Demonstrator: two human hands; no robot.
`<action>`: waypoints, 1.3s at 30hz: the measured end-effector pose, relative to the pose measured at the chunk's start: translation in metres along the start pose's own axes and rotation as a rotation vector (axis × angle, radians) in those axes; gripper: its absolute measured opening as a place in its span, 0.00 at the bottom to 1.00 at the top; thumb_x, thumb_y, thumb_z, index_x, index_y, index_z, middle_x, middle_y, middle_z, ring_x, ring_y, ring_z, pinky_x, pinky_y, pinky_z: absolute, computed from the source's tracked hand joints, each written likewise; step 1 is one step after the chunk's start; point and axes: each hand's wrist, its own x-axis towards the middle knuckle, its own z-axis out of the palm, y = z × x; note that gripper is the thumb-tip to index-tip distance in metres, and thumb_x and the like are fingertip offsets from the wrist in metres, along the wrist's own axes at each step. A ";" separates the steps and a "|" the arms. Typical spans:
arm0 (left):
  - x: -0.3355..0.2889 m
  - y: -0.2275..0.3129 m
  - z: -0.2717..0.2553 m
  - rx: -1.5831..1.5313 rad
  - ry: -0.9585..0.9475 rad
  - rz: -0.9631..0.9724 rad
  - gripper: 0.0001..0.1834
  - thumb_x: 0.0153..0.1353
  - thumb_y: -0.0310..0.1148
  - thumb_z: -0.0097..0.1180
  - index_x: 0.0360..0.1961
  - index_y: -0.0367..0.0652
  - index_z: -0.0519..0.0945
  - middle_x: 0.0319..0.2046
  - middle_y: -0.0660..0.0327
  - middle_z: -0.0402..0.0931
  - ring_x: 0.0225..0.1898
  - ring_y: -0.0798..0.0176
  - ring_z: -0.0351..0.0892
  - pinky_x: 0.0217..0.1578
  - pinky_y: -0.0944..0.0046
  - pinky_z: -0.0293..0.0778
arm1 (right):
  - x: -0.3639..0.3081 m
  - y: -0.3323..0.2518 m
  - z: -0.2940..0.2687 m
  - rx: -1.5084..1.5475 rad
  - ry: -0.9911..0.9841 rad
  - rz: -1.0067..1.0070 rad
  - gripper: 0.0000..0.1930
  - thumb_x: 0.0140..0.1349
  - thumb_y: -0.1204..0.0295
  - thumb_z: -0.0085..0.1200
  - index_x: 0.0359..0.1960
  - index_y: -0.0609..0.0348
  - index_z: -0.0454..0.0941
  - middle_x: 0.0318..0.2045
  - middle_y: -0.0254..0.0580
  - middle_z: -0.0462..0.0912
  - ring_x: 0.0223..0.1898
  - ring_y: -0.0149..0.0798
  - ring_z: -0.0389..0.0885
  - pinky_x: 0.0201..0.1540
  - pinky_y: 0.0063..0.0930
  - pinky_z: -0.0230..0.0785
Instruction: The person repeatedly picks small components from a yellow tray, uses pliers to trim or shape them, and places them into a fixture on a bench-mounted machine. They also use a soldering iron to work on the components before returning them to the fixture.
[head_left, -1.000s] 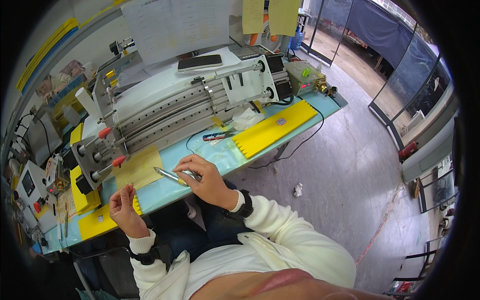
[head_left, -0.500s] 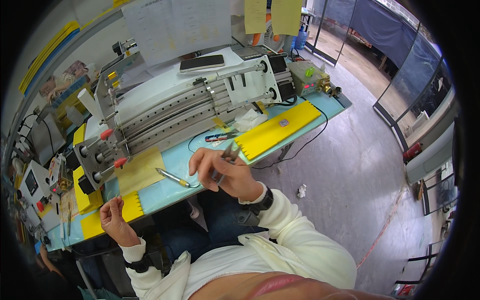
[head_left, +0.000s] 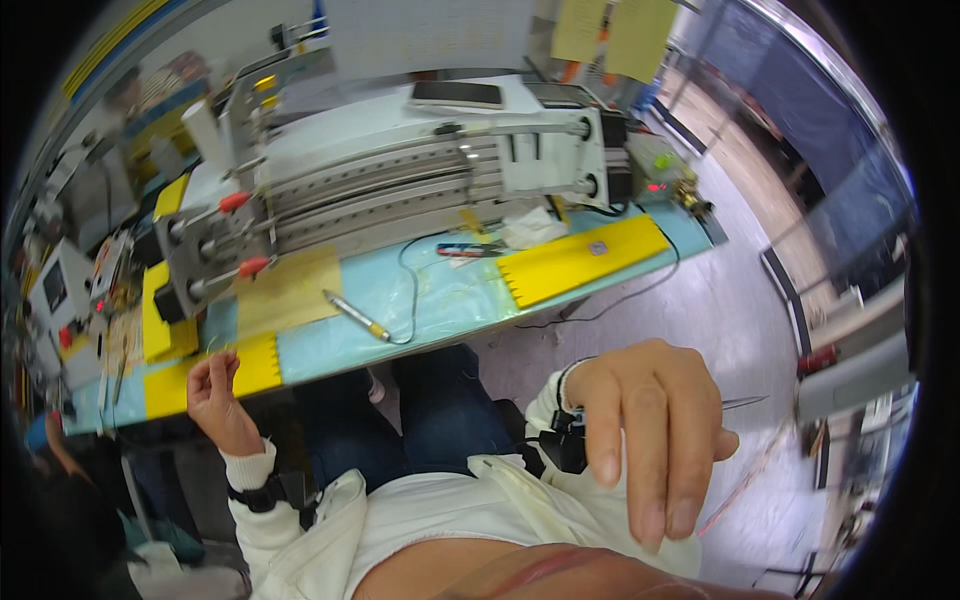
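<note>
My left hand (head_left: pixel 220 400) is pinched closed over the near-left yellow board (head_left: pixel 262 362). A thin pale strand (head_left: pixel 212 343) loops up at its fingertips. My right hand (head_left: pixel 655 425) is raised close to the camera, right of the table, fingers bent downward. Slim metal points, seemingly of tweezers (head_left: pixel 745 402), stick out beyond it; the rest of them is hidden by the hand. On the blue table mat (head_left: pixel 440 290) lie a pen-like tool (head_left: pixel 357 315) with a cord at its end and red-and-blue handled pliers (head_left: pixel 468 250).
A metal rail machine (head_left: pixel 370 190) with red knobs spans the table's back, a phone (head_left: pixel 457 95) above it. A long yellow toothed board (head_left: pixel 585 260) lies at the right edge beside crumpled white tissue (head_left: pixel 533 229). At far left, another person's arm (head_left: pixel 65 450) shows.
My right hand has swung from above the table toward the right and closer to the camera, carrying the metal tool. My left hand stays pinched near the yellow board. The view has shifted.
</note>
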 end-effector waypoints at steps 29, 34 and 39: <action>-0.006 -0.101 -0.264 0.271 0.542 -0.725 0.15 0.68 0.29 0.53 0.51 0.28 0.73 0.39 0.53 0.80 0.39 0.52 0.88 0.33 0.65 0.81 | -0.082 0.092 -0.037 -0.199 0.152 0.739 0.20 0.78 0.58 0.37 0.31 0.58 0.71 0.32 0.43 0.72 0.16 0.32 0.70 0.16 0.20 0.66; -0.005 -0.081 -0.241 0.333 0.631 -0.324 0.10 0.66 0.33 0.61 0.42 0.36 0.82 0.30 0.65 0.79 0.27 0.71 0.80 0.24 0.74 0.67 | -0.082 0.102 -0.033 -0.305 0.259 0.763 0.20 0.78 0.60 0.38 0.29 0.60 0.70 0.30 0.43 0.70 0.17 0.28 0.62 0.18 0.18 0.55; 0.007 -0.029 -0.166 0.216 0.395 0.076 0.10 0.61 0.32 0.69 0.38 0.38 0.83 0.26 0.70 0.77 0.25 0.79 0.69 0.27 0.78 0.63 | -0.079 0.120 -0.038 -0.699 0.372 1.253 0.13 0.72 0.68 0.50 0.33 0.66 0.78 0.27 0.37 0.73 0.25 0.24 0.64 0.25 0.19 0.53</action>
